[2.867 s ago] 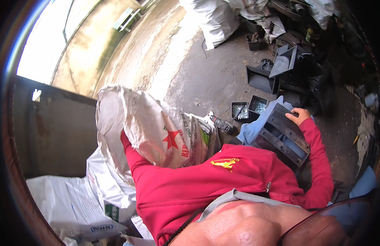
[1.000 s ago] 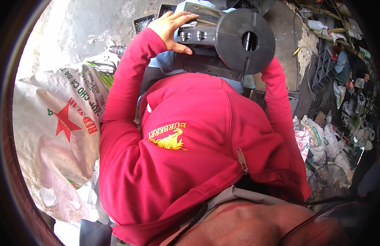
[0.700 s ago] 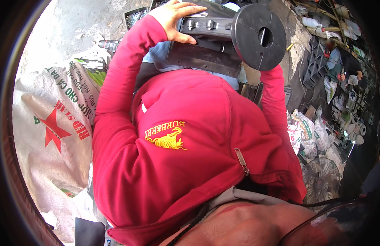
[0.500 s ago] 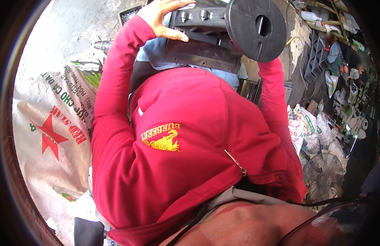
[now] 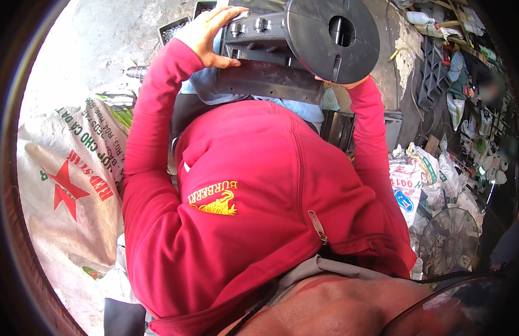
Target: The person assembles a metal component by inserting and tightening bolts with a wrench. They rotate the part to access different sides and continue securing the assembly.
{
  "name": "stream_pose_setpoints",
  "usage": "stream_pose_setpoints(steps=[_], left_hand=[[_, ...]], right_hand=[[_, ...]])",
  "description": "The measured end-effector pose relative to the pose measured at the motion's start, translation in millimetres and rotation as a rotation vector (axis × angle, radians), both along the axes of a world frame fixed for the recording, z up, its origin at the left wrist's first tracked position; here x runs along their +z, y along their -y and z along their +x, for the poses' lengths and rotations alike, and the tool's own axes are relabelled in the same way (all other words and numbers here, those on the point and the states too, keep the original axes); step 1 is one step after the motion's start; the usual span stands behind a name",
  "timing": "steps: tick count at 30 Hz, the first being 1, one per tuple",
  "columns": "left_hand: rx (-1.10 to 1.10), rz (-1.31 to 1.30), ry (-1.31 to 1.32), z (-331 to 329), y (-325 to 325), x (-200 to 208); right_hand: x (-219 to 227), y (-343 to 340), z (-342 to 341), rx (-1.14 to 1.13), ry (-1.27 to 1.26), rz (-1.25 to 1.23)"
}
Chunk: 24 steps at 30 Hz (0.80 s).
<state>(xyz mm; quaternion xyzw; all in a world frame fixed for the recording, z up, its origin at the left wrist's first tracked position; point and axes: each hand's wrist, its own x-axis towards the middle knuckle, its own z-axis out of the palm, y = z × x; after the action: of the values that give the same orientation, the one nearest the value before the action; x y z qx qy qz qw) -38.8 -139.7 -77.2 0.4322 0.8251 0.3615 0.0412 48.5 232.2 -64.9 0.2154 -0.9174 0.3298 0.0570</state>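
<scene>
Across my lap lies a black plastic part (image 5: 265, 78), with a ribbed body, small metal fittings and a large round black disc (image 5: 310, 47) at its right end. A slotted hole in the disc has a metal rod showing in it. My left hand (image 5: 206, 39) grips the part's left end, thumb on the near side and fingers stretched over the far side. Something small and pale (image 5: 242, 16) shows by those fingertips. Under the disc's near rim, my right hand (image 5: 357, 83) holds on, its fingers mostly hidden. Light blue cloth (image 5: 301, 109) lies beneath the part.
A large white woven sack (image 5: 63, 224) stands at my left, with a drill-like tool (image 5: 137, 72) beyond it. Small trays (image 5: 172, 29) sit on the floor ahead. To the right are a black ribbed part (image 5: 430, 73), plastic bags (image 5: 416, 185), a fan (image 5: 449, 241) and a blurred person (image 5: 486, 89).
The part and its disc have shifted left. My left hand has moved left and slightly nearer with it. More of my right hand shows below the disc. The view has shifted slightly.
</scene>
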Motion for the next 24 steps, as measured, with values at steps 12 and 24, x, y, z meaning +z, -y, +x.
stream_pose_setpoints(steps=[12, 24], left_hand=[[0.748, 0.425, 0.702, -79, 117, -73], [1.266, -0.391, 0.856, -146, 117, -369]], right_hand=[[9, 3, 24, -0.078, 0.095, 0.024], [24, 14, 18, -0.212, 0.227, 0.208]])
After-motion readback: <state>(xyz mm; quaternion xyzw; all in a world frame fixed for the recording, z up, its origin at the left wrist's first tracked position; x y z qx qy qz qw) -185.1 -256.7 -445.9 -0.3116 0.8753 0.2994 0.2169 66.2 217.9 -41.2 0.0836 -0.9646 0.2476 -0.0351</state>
